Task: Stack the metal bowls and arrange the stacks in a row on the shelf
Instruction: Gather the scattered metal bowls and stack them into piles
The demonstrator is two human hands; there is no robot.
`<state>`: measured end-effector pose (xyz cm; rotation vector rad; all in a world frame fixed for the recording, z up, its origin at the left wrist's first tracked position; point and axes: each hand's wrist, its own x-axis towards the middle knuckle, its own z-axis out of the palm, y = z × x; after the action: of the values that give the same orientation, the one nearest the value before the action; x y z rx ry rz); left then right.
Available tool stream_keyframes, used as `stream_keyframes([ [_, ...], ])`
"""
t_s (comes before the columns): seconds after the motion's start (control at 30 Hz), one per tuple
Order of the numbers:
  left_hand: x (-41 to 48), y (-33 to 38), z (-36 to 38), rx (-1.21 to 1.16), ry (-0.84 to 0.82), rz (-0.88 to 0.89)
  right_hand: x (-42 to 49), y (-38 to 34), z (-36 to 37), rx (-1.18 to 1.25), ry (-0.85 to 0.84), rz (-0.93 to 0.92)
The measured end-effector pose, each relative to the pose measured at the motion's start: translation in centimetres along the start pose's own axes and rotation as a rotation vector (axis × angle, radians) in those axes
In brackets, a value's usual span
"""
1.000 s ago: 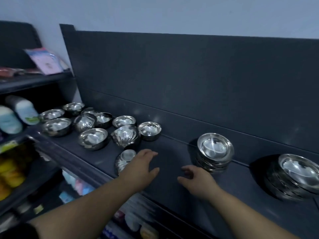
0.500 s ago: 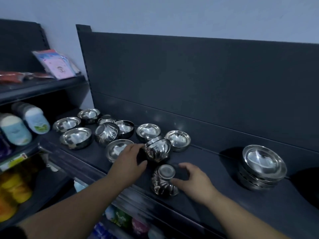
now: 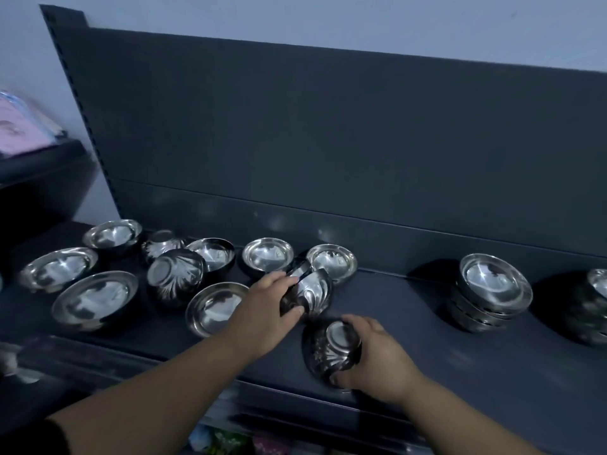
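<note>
Gripping an upturned fluted bowl (image 3: 331,349) at the front edge of the dark shelf (image 3: 410,323), the right hand (image 3: 377,359) curls its fingers over the base, with the thumb at the near rim. Below the shelf's front lip, blurred coloured packets (image 3: 223,438) show on a lower level. Just behind that bowl, towards the shelf's middle, the left hand (image 3: 262,313) holds a second fluted bowl (image 3: 312,290) tipped on its side, thumb on the near wall and fingers over the far one.

Left of it on the shelf, an upright bowl (image 3: 213,307) sits open-side up just beside the left wrist. Farther along are a tilted bowl (image 3: 174,277) showing its base and a wide shallow bowl (image 3: 95,298). Towards the shelf's right end a finished stack (image 3: 492,290) stands well apart from both hands, and another stack (image 3: 591,307) is cut off by the frame edge.

Along the back of the shelf more loose bowls (image 3: 267,257) stand in a ragged line, mouths up. The shelf's surface is matt, dark grey and dimly lit. Behind it rises a dark back panel (image 3: 328,142), with a pale wall (image 3: 328,18) above. Beyond the shelf's left end, a pink packet (image 3: 16,129) lies on a neighbouring rack (image 3: 42,159).
</note>
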<state>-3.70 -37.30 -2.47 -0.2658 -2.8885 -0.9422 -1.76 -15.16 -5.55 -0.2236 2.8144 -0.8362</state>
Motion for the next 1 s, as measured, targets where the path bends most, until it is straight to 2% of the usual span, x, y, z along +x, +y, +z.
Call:
stream_keyframes([
  [0.17,0.3,0.3,0.8,-0.031,-0.013,0.038,-0.4,1.0,-1.6,0.036,0.036,0.096],
  [0.23,0.4,0.5,1.1,-0.021,-0.005,0.036,-0.2,1.5,-2.1,0.140,0.065,0.167],
  [0.4,0.7,1.5,1.2,-0.047,0.110,0.066,0.3,0.8,-4.9,0.920,0.129,0.289],
  [0.47,0.9,2.1,1.1,-0.096,0.161,0.082,0.4,-0.1,-6.7,1.113,0.028,0.296],
  [0.53,1.2,2.9,0.9,-0.181,0.193,0.083,0.6,-0.4,-7.9,1.197,-0.111,0.310],
  [0.6,1.4,3.8,0.5,-0.283,0.206,0.054,0.9,-0.7,-8.5,1.208,-0.255,0.310],
  [0.7,1.5,4.6,-0.5,-0.421,0.134,-0.057,1.5,-1.6,-8.4,1.164,-0.433,0.262],
  [0.83,0.8,4.1,-1.7,-0.514,0.152,-0.166,2.3,-3.3,-7.7,1.065,-0.514,0.236],
  [0.9,0.5,3.1,-2.0,-0.568,0.210,-0.271,2.8,-4.0,-7.3,1.003,-0.394,0.252],
  [1.0,0.1,1.3,-2.3,-0.598,0.244,-0.393,4.0,-4.8,-6.1,0.886,-0.117,0.216],
])
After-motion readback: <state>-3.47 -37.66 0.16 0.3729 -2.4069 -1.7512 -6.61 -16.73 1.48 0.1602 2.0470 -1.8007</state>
